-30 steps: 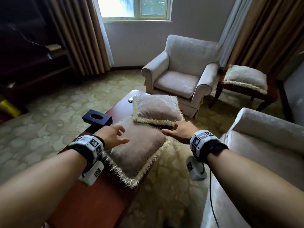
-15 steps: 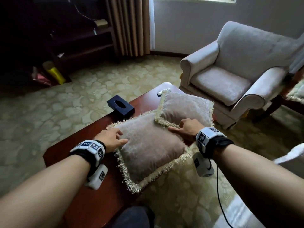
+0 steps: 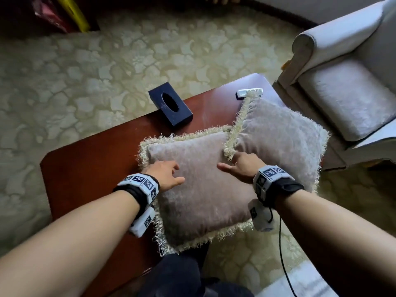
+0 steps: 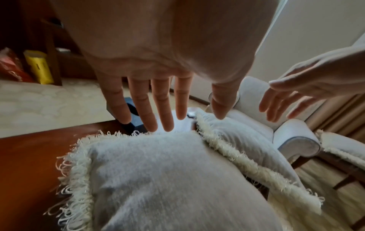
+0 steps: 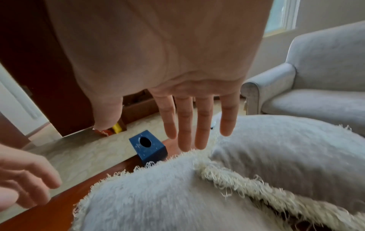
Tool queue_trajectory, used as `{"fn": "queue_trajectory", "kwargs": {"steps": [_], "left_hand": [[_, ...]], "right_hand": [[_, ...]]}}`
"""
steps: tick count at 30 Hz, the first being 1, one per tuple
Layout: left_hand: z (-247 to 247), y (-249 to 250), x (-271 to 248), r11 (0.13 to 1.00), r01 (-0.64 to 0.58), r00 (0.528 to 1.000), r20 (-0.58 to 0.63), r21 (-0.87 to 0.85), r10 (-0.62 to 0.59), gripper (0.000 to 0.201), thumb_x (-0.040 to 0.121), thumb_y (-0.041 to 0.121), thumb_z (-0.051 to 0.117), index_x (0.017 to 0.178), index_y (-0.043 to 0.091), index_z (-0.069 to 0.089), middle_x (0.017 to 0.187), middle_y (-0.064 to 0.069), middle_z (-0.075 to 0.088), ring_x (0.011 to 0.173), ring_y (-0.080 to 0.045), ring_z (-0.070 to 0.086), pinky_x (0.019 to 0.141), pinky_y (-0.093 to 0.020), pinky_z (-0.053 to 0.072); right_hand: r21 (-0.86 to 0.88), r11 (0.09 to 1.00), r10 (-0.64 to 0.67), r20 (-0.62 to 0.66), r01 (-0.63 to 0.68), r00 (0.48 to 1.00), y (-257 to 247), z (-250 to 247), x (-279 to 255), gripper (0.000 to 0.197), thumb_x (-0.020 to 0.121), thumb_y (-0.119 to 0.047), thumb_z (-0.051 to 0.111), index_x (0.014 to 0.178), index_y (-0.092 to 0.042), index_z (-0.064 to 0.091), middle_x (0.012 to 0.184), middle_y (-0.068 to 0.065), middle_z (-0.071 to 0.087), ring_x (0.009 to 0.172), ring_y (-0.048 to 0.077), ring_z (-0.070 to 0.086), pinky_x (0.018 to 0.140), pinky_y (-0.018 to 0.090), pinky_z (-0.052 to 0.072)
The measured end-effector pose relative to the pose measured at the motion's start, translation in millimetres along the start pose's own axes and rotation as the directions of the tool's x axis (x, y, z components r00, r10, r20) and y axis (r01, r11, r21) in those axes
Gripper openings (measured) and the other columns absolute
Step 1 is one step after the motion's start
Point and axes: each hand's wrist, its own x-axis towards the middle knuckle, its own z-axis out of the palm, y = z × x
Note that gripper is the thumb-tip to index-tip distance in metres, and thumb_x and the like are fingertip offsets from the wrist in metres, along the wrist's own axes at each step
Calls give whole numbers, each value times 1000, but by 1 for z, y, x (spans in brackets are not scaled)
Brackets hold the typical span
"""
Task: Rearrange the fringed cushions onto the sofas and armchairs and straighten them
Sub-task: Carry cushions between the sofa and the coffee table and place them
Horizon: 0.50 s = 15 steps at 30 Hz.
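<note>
Upholstery came first: the armchair (image 3: 351, 86) stood beyond the far end of the coffee table (image 3: 90, 166), awaiting cushions. On that table lay the near cushion (image 3: 203, 196), with the far cushion (image 3: 278, 138) overlapping its edge, so we judged the near one pinned. Our left hand (image 3: 165, 175) and right hand (image 3: 244, 166) hovered over the cushions with fingers spread, gripping nothing, seemingly poised to grasp.

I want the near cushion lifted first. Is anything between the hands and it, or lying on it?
Nothing visible lies between either hand and the near cushion: the left hand and right hand hover open just above it. But the far cushion overlaps its right far corner, so that edge lies on top.
</note>
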Motion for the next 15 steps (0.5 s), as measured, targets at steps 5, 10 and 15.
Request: {"fn": "queue_trajectory", "kwargs": {"steps": [5,10,15], "left_hand": [[26,-24,56,994,78,991,101,72,-85,58,86,67,57,133,32,55,130,3,66,116,-23,63,98,-42,52],[59,-61,95,959,264,936,210,104,-281,66,82,76,55,126,28,59,123,-1,67,107,-26,64,87,-37,52],[92,-89,126,918,352,863,315,184,-394,78,71,89,52,97,17,69,88,-1,67,79,-22,63,65,-33,46]], "right_hand": [[-45,997,75,163,-69,984,30,39,59,74,87,-79,43,76,-8,60,79,12,66,76,30,64,69,35,50],[-7,988,150,286,-154,946,59,77,110,75,86,-79,45,70,-6,58,72,11,62,72,29,64,65,34,48],[-44,967,250,371,-252,894,66,96,150,81,78,-88,44,68,-8,56,79,13,66,76,29,65,68,33,48]]}}
